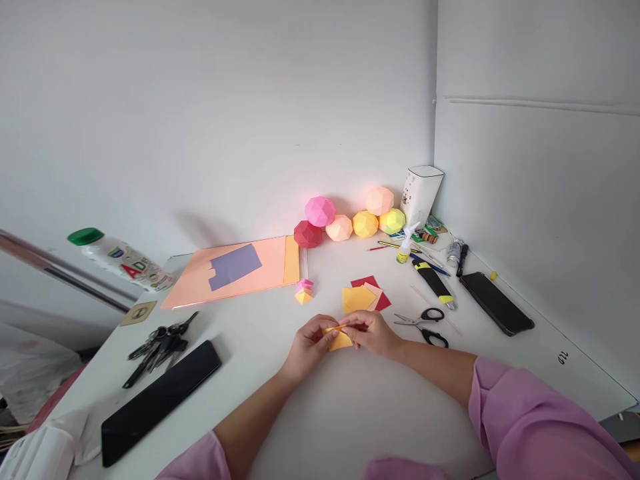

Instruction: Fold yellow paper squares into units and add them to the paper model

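A small piece of yellow-orange paper is pinched between both hands just above the white table. My left hand grips its left side, thumb on the near face. My right hand pinches the upper right edge, where the paper looks folded over. Fingers cover part of the fold. Just beyond lie loose paper pieces: a yellow one, a pale peach one and a red one. Left of them sits a small folded paper shape in pink and yellow. Scissors lie open right of my right hand.
Faceted paper balls line the wall. A glue bottle, a cutter and a black case stand or lie at right. At left are peach sheets, keys, a black phone-like slab and a white bottle.
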`<control>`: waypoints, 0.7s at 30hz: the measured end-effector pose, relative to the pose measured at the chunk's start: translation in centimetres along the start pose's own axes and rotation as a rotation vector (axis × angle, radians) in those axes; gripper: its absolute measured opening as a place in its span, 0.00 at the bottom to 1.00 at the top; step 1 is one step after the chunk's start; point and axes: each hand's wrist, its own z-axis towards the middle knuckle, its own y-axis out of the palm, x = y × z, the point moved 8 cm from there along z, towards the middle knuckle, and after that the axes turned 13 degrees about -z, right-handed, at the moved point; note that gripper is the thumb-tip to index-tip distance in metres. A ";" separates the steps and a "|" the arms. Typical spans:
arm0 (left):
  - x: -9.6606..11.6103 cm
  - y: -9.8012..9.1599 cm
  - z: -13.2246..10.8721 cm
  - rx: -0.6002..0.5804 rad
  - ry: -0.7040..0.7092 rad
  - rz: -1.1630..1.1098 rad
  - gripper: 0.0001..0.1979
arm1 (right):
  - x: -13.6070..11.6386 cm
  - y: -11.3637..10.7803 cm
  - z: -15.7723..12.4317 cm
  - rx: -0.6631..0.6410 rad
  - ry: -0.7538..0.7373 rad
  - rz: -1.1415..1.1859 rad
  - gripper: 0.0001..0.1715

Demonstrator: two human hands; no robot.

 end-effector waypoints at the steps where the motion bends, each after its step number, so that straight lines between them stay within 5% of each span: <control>1: 0.1 0.2 0.0 -0.022 -0.003 0.015 0.09 | 0.1 0.1 0.0 -0.008 0.004 -0.001 0.14; 21: -0.1 -0.4 -0.1 0.037 0.031 0.033 0.08 | 0.4 -0.1 0.0 0.004 0.036 -0.091 0.16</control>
